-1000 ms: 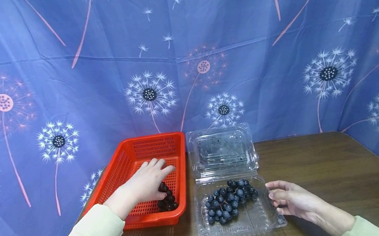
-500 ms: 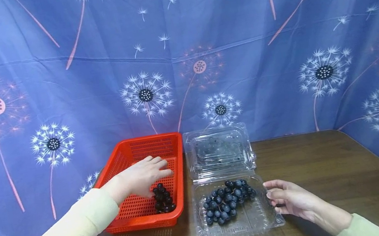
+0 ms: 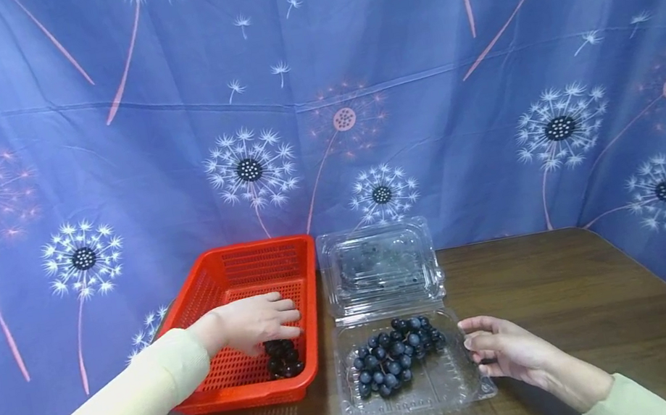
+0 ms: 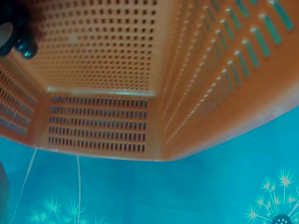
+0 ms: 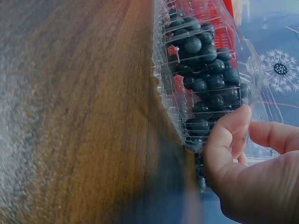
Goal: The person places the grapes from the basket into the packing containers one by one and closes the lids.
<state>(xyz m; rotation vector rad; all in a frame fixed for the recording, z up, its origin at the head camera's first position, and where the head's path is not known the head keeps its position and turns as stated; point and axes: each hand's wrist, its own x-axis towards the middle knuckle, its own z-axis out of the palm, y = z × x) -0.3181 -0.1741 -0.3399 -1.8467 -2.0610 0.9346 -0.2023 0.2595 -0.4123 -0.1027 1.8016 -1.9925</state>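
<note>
In the head view my left hand (image 3: 259, 321) is inside the red plastic basket (image 3: 248, 395), its fingers extended above a small bunch of dark grapes (image 3: 284, 367). Part of that bunch is hidden beneath the hand. A fingertip meets the dark grapes (image 4: 25, 47) at the corner of the left wrist view; the thumb's hold is unclear. My right hand (image 3: 517, 356) grips the right rim of a clear plastic clamshell box (image 3: 449, 386). A larger bunch of blue-black grapes (image 3: 391, 359) lies in the box's base, also visible through its wall in the right wrist view.
Hinged open, the clear lid (image 3: 379, 266) leans upright behind the box. The basket stands close at the box's left. Both rest on a brown wooden table (image 3: 537, 283), before a blue dandelion-print cloth (image 3: 466, 170).
My left hand has drawn back from the small bunch and then come down over it again. The right hand keeps its place at the box's rim. The head view has shifted slightly.
</note>
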